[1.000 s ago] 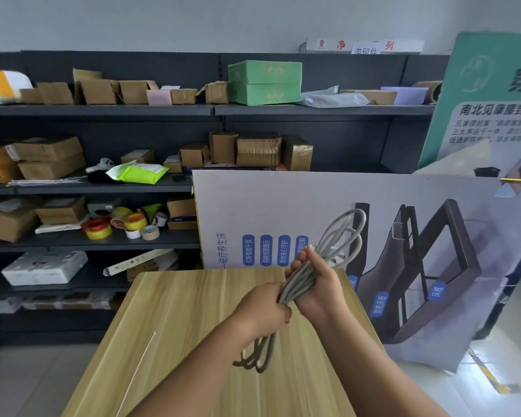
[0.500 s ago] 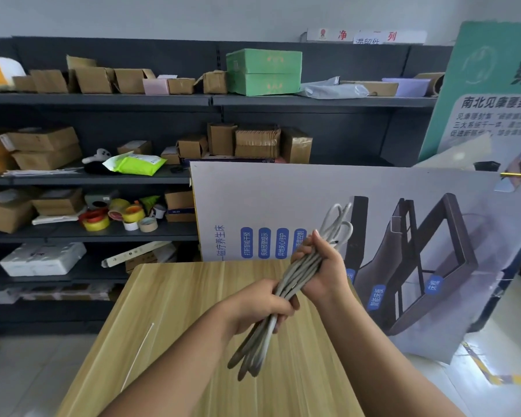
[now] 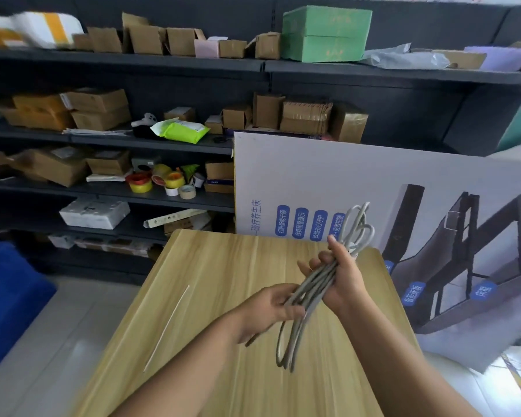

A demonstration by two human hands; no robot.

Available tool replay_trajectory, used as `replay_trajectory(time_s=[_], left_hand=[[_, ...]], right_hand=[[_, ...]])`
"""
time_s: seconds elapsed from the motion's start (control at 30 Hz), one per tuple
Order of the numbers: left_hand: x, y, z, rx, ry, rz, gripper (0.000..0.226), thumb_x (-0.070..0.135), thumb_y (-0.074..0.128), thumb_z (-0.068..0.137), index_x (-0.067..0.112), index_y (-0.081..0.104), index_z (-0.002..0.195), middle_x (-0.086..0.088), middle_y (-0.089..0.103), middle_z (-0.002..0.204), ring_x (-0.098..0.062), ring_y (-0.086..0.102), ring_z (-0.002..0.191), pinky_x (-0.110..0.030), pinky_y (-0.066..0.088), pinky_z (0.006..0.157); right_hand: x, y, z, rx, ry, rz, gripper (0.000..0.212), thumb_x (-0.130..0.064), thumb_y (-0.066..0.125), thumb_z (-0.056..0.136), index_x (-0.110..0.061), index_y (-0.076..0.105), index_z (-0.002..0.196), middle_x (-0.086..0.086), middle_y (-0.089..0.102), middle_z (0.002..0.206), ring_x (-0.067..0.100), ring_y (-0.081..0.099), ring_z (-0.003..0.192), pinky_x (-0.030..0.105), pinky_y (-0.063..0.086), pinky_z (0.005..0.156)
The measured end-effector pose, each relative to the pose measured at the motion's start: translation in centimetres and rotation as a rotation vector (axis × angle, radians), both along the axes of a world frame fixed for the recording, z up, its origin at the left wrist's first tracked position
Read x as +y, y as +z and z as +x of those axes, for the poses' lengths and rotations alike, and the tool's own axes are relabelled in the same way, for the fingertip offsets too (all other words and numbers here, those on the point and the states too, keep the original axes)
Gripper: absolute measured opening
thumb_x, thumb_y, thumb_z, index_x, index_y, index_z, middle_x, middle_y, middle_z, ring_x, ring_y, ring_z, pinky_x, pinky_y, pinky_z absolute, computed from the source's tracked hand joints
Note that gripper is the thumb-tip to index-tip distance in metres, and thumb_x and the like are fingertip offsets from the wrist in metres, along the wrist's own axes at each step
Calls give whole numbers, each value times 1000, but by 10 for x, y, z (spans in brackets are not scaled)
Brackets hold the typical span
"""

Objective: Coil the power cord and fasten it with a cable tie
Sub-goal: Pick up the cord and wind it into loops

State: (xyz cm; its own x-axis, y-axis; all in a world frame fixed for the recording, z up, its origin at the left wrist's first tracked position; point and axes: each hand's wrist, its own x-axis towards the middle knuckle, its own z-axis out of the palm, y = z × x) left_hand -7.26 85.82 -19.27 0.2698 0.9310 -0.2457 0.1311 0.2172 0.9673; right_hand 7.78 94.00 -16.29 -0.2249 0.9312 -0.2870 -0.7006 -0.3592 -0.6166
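Note:
A grey power cord [image 3: 313, 288], coiled into a long flat bundle, is held above the wooden table [image 3: 223, 281]. My right hand [image 3: 342, 278] grips the bundle's middle, with loops sticking up past its fingers. My left hand [image 3: 271, 308] holds the bundle lower down, its fingers loosely curled around the strands. The lower loops hang free below my left hand, just over the tabletop. A long white cable tie [image 3: 167, 326] lies flat on the table to the left of both hands, apart from them.
A large printed board [image 3: 403, 188] leans upright behind the table's far right edge. Dark shelves [image 3: 133, 145] with cardboard boxes and tape rolls fill the background. A blue object [image 3: 9, 302] sits on the floor at left.
The bundle has been squeezed flatter and tilted more diagonally. My left hand's grip has loosened and slid lower. The view has shifted left and down.

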Motion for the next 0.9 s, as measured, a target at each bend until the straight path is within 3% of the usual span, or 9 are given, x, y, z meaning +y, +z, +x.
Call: replay_trajectory(time_s=[0.1,0.2,0.3,0.4,0.47,0.57,0.67,0.8,0.9], left_hand=[[-2,-30,-50,32,143,-70,42,44,64,87,29,61,126,10,67,123,-4,61,116,-37,43,106],[0,-47,-83,75,190,-79,85,82,59,62,33,56,131,12,60,133,-8,53,126,-37,38,109],[8,-38,-77,-111,61,-15,102,81,58,62,25,41,145,9,57,135,-10,51,129,-28,43,102],[14,-30,-62,-188,24,18,99,75,57,69,20,33,148,0,56,139,-11,55,126,-31,44,105],[14,-27,-66,-137,37,29,104,81,53,63,21,35,145,3,60,129,-1,61,113,-21,49,92],[11,-34,-93,-82,92,44,59,62,65,76,27,50,121,10,63,76,-6,59,59,-26,47,57],[10,-47,-126,-70,212,15,11,19,66,89,20,60,97,10,50,50,-11,43,43,-28,37,46],[10,-53,-182,-159,408,-38,10,6,63,90,16,64,88,5,46,42,-13,39,38,-26,36,45],[12,-61,-232,-163,598,-43,22,11,66,88,15,62,68,1,48,45,-13,41,37,-24,38,41]], right_hand=[[0,-8,-13,-98,54,-57,25,-39,71,85,-20,53,82,-2,44,55,17,48,48,40,56,69],[0,-21,-32,-240,53,-21,26,-21,68,89,-20,44,78,-4,35,51,13,38,41,30,43,51],[-9,-32,-63,-412,88,76,25,-3,66,86,-12,50,69,4,48,53,17,52,47,36,54,58],[-22,-43,-99,-627,164,158,7,-15,75,81,-10,71,79,12,70,83,24,68,78,45,56,76],[-23,-46,-114,-802,167,242,21,-27,75,82,-8,67,87,6,68,83,19,66,78,40,55,74],[-15,-47,-133,-844,374,383,38,-44,71,80,-9,57,78,8,58,67,20,58,60,32,50,53],[-3,-61,-151,-811,589,385,54,-51,64,80,1,64,94,16,70,80,28,69,77,41,59,70],[13,-88,-183,-707,776,337,72,-72,59,74,-17,64,120,8,70,118,23,66,113,40,53,96],[23,-114,-218,-595,730,197,67,-68,48,81,-19,62,123,4,70,111,21,69,97,36,52,87]])
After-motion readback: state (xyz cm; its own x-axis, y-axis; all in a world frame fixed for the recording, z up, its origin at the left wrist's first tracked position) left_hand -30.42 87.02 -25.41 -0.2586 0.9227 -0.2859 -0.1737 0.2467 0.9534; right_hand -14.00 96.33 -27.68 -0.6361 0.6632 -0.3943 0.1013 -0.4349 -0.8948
